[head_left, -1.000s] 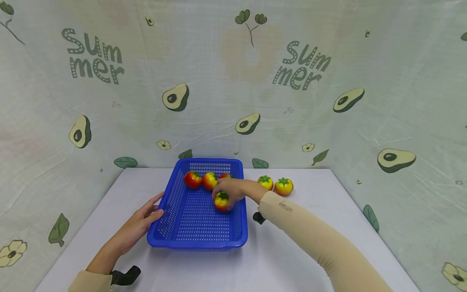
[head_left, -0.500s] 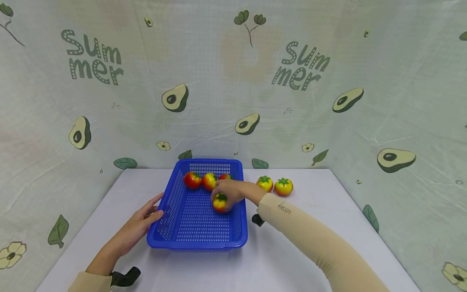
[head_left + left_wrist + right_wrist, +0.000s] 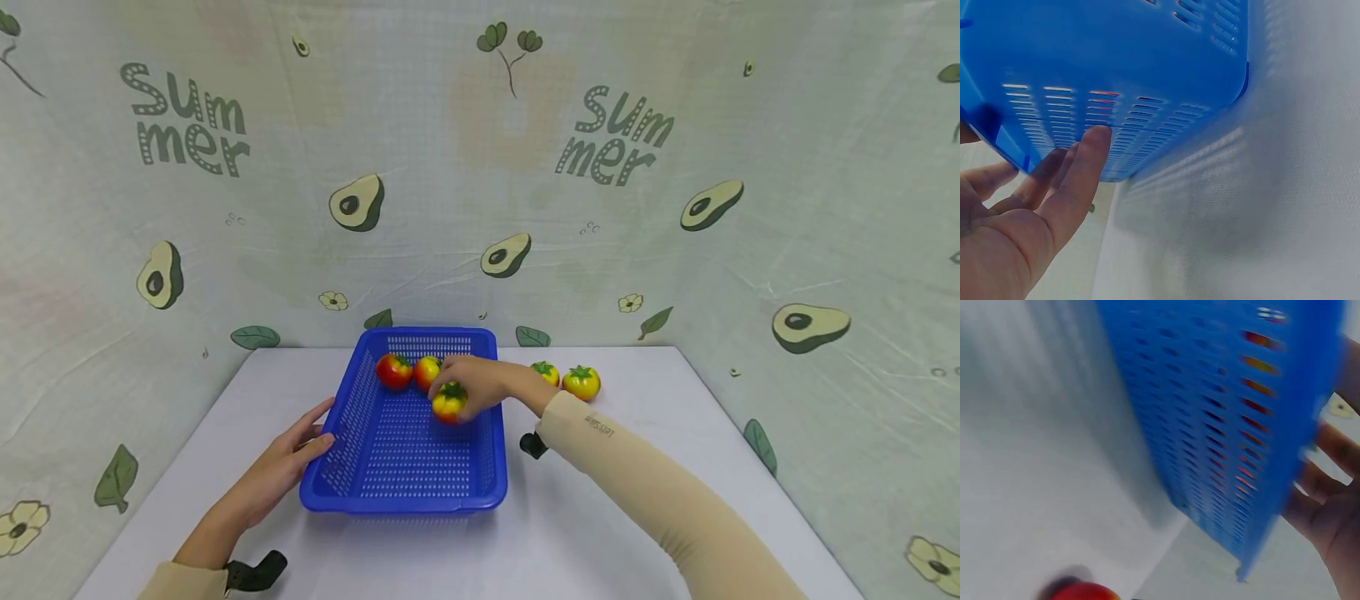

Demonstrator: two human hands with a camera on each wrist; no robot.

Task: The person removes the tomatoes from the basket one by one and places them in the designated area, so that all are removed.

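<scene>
My right hand (image 3: 474, 385) reaches over the right side of the blue plastic basket (image 3: 405, 505). It holds a red-and-yellow tomato (image 3: 447, 407) with a green leafy top, from above and behind, inside the basket. Two more tomatoes lie toward the back: a mostly red tomato (image 3: 393, 372) and a yellower tomato (image 3: 427, 372) beside it. At the left rim, my left hand (image 3: 281, 462) holds the basket, thumb on the edge. In the left wrist view its fingers (image 3: 1079, 181) lie against the outside of the slotted wall.
Right of the basket on the white table (image 3: 630, 467) stand two yellow-topped tomatoes, a tomato (image 3: 582, 382) and a partly covered tomato (image 3: 546, 372) behind my forearm. A cloth backdrop (image 3: 435, 275) printed with avocados rises behind and at both sides.
My right hand has moved slightly up and back with the tomato. It now hides the third tomato at the basket's back right. My left hand stays at the rim.
</scene>
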